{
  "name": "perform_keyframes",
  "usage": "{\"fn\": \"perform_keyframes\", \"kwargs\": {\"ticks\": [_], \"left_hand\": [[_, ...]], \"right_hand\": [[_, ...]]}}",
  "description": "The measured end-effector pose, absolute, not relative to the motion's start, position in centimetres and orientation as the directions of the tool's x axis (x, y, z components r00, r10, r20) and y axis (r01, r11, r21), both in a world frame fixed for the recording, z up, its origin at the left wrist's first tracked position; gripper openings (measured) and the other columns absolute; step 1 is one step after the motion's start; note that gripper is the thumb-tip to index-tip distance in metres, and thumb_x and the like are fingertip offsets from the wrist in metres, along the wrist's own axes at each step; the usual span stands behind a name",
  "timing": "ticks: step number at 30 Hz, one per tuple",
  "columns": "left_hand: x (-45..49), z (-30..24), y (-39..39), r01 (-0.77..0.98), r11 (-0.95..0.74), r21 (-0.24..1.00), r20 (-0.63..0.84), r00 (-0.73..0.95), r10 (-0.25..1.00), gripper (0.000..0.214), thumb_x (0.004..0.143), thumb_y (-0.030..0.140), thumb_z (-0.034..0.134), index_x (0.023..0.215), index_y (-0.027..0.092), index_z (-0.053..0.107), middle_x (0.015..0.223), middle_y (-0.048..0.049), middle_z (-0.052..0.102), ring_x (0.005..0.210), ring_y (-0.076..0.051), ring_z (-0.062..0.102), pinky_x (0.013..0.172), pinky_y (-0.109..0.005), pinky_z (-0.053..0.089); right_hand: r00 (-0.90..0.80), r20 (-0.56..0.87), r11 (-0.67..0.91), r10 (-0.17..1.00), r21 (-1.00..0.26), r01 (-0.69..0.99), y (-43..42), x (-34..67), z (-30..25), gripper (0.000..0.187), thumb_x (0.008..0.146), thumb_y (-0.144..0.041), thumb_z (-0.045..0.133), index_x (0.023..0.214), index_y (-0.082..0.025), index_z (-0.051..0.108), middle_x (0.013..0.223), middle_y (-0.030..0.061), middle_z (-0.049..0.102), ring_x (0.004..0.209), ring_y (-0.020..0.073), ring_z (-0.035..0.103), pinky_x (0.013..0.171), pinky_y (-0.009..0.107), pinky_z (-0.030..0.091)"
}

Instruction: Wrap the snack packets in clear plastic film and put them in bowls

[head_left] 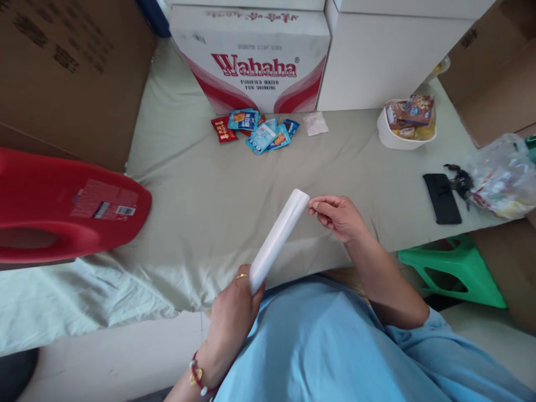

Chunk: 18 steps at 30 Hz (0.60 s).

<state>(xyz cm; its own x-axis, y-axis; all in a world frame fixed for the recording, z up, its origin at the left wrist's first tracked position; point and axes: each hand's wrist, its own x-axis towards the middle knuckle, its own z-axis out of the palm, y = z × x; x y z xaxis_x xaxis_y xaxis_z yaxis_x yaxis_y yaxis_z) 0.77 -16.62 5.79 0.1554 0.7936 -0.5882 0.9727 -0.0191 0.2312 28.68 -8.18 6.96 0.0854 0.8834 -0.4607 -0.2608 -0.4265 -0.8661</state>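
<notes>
A slim white roll (278, 243), which looks like rolled plastic film or bags, slants up and to the right over the cloth-covered surface. My left hand (237, 304) is closed around its lower end, with a ring and a red beaded bracelet on that side. At the upper end, my right hand (337, 216) is closed in a pinch, thumb and forefinger at the roll's right edge. A loose edge of film seems to be between those fingertips, though it is too small to see clearly.
Several small snack packets (262, 134) lie before a Wahaha carton (259, 67). A white tub (406, 142) of snacks, a black phone (442, 198), keys (460, 181) and a plastic bag (506, 178) are at right. A red jug (71, 206) lies left; a green stool (456, 271) stands below.
</notes>
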Motion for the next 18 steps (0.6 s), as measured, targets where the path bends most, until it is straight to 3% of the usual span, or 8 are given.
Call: {"fn": "perform_keyframes", "kwargs": {"ticks": [6,12,18], "left_hand": [[1.1,6.6,-16.4,0.991,-0.021,0.134,-0.591,0.097,0.801,0.018,0.108,0.036,0.039,0.11,0.023,0.05,0.094,-0.0081,0.073,0.088,-0.029,0.076,0.066,-0.032,0.042],[1.5,7.4,-16.1,0.998,-0.033,0.046,-0.609,0.054,0.791,0.012,0.108,0.033,0.041,0.111,0.024,0.049,0.104,-0.0082,0.073,0.092,-0.028,0.075,0.067,-0.032,0.04],[1.6,7.1,-16.4,0.995,-0.009,0.098,-0.603,0.067,0.795,0.012,0.108,0.033,0.042,0.109,0.024,0.049,0.103,-0.0075,0.073,0.093,-0.028,0.075,0.067,-0.032,0.041]], "right_hand": [[0.045,-0.481,-0.453,0.876,-0.849,-0.272,-8.3,28.9,6.8,0.037,0.06,-0.047,0.092,0.079,-0.018,0.081,0.075,0.0044,0.075,0.047,0.0043,0.038,0.04,0.022,0.023],[0.066,-0.513,-0.474,0.856,-0.828,-0.299,-8.1,28.7,6.6,0.041,0.054,-0.046,0.095,0.072,-0.016,0.073,0.063,-0.0006,0.066,0.044,0.003,0.035,0.039,0.02,0.021],[0.093,-0.467,-0.426,0.879,-0.859,-0.284,-7.9,28.2,6.0,0.033,0.061,-0.04,0.087,0.067,-0.018,0.064,0.057,-0.0041,0.057,0.044,0.0035,0.036,0.042,0.021,0.023]]}}
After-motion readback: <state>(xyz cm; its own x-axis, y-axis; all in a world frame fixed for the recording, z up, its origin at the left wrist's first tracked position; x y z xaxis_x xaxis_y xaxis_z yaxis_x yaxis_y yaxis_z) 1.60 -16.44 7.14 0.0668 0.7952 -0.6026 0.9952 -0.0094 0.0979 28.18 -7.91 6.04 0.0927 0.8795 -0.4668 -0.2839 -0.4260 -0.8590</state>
